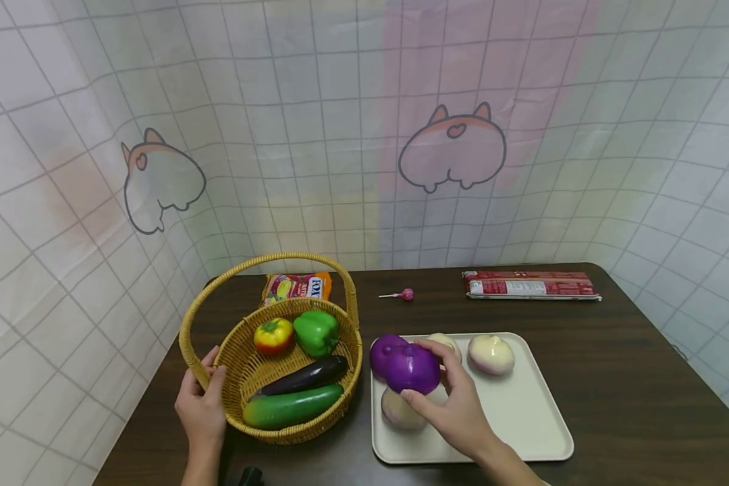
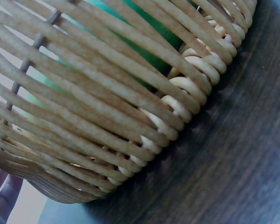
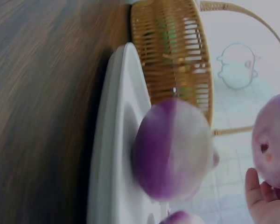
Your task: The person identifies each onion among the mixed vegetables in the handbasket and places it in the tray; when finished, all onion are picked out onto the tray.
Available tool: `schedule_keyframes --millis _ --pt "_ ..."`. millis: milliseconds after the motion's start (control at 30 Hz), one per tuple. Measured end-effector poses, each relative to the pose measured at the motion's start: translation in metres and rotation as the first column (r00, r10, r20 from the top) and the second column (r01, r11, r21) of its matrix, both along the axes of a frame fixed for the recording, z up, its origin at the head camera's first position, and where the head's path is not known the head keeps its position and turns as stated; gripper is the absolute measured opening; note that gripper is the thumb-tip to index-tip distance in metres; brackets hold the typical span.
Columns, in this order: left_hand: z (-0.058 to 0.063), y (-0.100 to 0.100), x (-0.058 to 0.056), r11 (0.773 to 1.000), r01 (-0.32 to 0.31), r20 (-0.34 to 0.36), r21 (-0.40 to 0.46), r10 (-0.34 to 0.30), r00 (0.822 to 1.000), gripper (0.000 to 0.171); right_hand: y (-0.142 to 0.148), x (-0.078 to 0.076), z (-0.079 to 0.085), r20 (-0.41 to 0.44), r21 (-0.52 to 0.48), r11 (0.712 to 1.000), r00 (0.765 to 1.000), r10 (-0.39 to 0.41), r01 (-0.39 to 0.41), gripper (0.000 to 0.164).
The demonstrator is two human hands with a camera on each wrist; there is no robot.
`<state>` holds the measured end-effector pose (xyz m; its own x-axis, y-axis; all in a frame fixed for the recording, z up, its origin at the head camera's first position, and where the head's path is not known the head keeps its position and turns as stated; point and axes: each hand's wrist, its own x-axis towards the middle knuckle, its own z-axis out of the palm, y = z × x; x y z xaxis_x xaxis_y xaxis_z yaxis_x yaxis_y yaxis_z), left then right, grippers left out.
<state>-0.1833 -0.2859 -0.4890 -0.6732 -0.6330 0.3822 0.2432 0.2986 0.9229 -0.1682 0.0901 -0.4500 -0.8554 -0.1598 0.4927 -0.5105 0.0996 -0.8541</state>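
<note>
My left hand [image 1: 202, 401] grips the left side of a wicker basket [image 1: 352, 378], by the foot of its arched handle; the fingers only partly show in the left wrist view. Inside lie a green cucumber [image 1: 294, 407], an eggplant [image 1: 306, 376], a green bell pepper [image 1: 316, 333] and a red-yellow fruit or vegetable [image 1: 274, 336]. Above the left part of a white tray [image 1: 510, 432], my right hand [image 1: 455, 405] holds a purple turnip [image 1: 414, 368] between thumb and fingers. Several more turnips, one white-topped [image 1: 491, 355] and one pale [image 1: 403, 410], sit on the tray.
Behind the basket lies a colourful snack bag [image 1: 298, 286]. A lollipop [image 1: 406, 294] and a long red packet [image 1: 531, 286] are near the back edge of the dark table [image 1: 632, 391]. A small black object [image 1: 251, 476] shows at the front edge. Patterned cloth surrounds the table.
</note>
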Motion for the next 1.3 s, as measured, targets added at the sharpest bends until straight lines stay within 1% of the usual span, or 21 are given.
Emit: schedule_keyframes --millis 167,233,500,733,833,1033,1167,1300 --pt "0.000 0.000 0.001 1.000 -0.002 0.015 -0.001 0.002 1.000 0.018 0.015 -0.001 -0.002 -0.047 -0.046 0.999 0.999 -0.003 0.000 0.071" --pt "0.000 0.001 0.001 1.000 0.001 0.020 0.000 -0.001 1.000 0.018 0.021 -0.002 -0.004 -0.047 -0.050 0.999 0.999 -0.008 0.005 0.071" --pt "-0.001 0.000 0.000 1.000 0.008 0.020 0.002 -0.008 1.000 0.019 0.042 -0.003 -0.016 0.008 -0.031 0.998 0.999 -0.051 0.052 0.072" --pt "0.001 0.001 -0.001 1.000 0.005 0.003 -0.007 -0.004 1.000 0.016 0.051 -0.006 -0.023 0.005 -0.013 0.995 0.995 -0.097 0.097 0.072" --pt "0.001 0.001 -0.001 1.000 0.006 0.001 -0.007 -0.006 1.000 0.015 0.055 -0.007 -0.025 0.016 0.018 0.992 0.992 -0.128 0.128 0.074" --pt "0.001 0.001 -0.001 1.000 0.010 0.002 0.000 -0.010 1.000 0.015 0.067 -0.008 -0.028 0.059 0.131 0.971 0.976 -0.207 0.198 0.078" --pt "0.001 0.000 -0.001 1.000 0.007 0.001 0.003 -0.007 1.000 0.015 0.071 -0.009 -0.030 0.080 0.169 0.968 0.977 -0.199 0.183 0.082" --pt "0.001 -0.001 -0.001 1.000 0.009 0.005 0.005 -0.009 1.000 0.014 0.075 -0.010 -0.028 0.062 0.216 0.965 0.984 -0.167 0.150 0.080"
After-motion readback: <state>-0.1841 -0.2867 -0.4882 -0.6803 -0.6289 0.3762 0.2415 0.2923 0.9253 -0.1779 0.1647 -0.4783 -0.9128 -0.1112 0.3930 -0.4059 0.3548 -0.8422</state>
